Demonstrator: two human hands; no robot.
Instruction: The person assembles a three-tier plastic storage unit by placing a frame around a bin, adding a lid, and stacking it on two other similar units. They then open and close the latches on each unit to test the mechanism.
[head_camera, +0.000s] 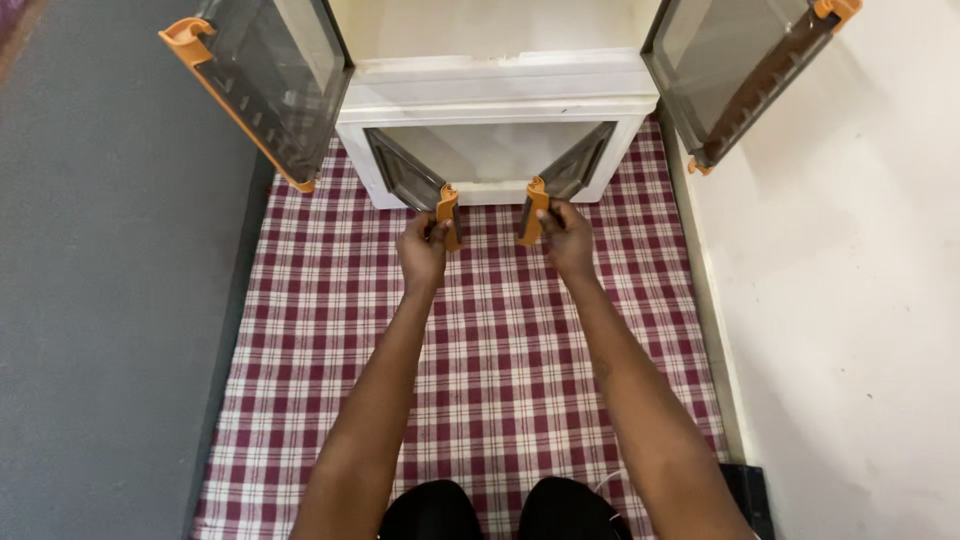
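Two hands (423, 250) (568, 238) on orange door handles (448, 215) (534, 210).

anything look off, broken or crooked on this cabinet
Nothing stands out. The white cabinet sits square on the checked cloth. The left hand and right hand each grip an orange handle of the lower doors, which swing open evenly. The upper doors hang open too; no damage or spill shows.

Maroon-and-white checked cloth (500, 330) underfoot, white cabinet (490, 90) ahead, smoky grey see-through doors (275, 85) trimmed with orange handles (448, 212), grey floor (100, 300) on the left, cream wall (850, 300) on the right.
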